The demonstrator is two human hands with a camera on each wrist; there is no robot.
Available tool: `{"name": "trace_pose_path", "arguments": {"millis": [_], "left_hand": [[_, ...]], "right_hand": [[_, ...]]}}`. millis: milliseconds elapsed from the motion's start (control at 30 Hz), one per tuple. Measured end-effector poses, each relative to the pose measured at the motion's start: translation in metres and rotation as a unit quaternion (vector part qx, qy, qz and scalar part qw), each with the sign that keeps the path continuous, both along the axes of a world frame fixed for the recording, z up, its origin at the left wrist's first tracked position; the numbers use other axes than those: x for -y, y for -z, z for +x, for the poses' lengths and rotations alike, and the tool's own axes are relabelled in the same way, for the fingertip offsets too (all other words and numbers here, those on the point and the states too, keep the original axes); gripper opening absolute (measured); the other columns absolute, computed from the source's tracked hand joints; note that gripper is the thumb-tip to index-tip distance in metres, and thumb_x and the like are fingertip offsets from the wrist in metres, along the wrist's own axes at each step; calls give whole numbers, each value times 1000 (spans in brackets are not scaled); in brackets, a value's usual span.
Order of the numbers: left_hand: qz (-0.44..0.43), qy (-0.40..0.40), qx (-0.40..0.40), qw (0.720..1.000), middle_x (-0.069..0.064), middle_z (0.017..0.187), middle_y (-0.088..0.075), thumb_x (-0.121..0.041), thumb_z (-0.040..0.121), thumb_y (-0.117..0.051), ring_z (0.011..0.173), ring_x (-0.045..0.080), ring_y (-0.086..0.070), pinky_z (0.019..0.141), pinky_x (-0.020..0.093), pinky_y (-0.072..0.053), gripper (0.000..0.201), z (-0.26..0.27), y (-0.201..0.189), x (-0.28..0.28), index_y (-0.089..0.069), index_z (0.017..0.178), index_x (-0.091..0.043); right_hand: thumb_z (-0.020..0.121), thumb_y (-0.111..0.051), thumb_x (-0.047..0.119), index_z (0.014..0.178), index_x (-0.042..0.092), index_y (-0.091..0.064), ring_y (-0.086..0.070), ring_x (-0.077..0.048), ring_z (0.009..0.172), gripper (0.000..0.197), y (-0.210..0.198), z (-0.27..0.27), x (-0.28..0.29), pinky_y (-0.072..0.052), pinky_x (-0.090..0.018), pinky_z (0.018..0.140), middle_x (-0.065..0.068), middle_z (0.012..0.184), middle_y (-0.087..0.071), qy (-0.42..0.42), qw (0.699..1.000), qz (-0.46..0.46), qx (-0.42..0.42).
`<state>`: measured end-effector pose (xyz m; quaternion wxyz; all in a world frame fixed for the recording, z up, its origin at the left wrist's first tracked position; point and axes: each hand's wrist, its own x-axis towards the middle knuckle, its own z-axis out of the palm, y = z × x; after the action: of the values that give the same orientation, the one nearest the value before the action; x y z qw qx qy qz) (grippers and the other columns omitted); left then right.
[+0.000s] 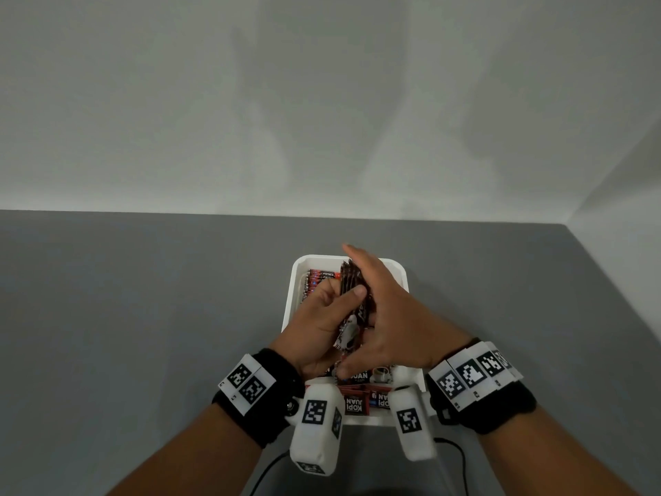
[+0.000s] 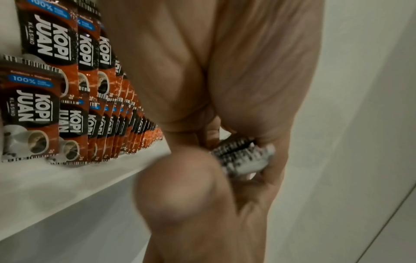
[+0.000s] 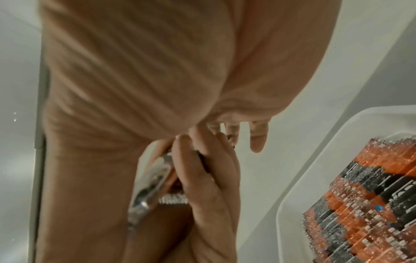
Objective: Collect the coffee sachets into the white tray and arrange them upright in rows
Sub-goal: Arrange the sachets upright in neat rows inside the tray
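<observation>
Both hands, left (image 1: 319, 325) and right (image 1: 391, 318), clasped around a sachet bundle (image 1: 352, 315) above the white tray (image 1: 290, 295) of upright rows (image 2: 94, 99).

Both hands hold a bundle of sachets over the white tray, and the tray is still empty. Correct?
Not quite: the white tray is not empty. The left wrist view shows rows of sachets standing upright in it. The rest holds: the left hand and right hand hold the bundle of sachets over the tray.
</observation>
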<state>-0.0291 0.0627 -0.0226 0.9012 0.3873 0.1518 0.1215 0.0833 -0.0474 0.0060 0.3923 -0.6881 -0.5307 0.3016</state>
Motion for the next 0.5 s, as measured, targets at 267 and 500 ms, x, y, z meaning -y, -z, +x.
{"name": "trace_pose_path", "arguments": {"millis": [267, 500], "left_hand": [[0, 53, 3, 999, 26, 114, -61, -14, 95, -63, 99, 31, -67, 90, 39, -55, 35, -1, -4, -2, -57, 125, 3], [33, 50, -54, 997, 33, 111, -58, 10, 84, -45, 91, 35, -64, 79, 41, -57, 37, -1, -15, -13, -59, 119, 6]], "right_hand": [[57, -91, 25, 158, 30, -19, -27, -6, 145, 124, -1, 1, -4, -38, -40, 117, 12, 153, -29, -3, 997, -15, 76], [53, -98, 43, 160, 33, -10, -38, -8, 142, 139, 2, 0, -7, -42, -35, 113, 13, 155, -30, 9, 999, -31, 6]]}}
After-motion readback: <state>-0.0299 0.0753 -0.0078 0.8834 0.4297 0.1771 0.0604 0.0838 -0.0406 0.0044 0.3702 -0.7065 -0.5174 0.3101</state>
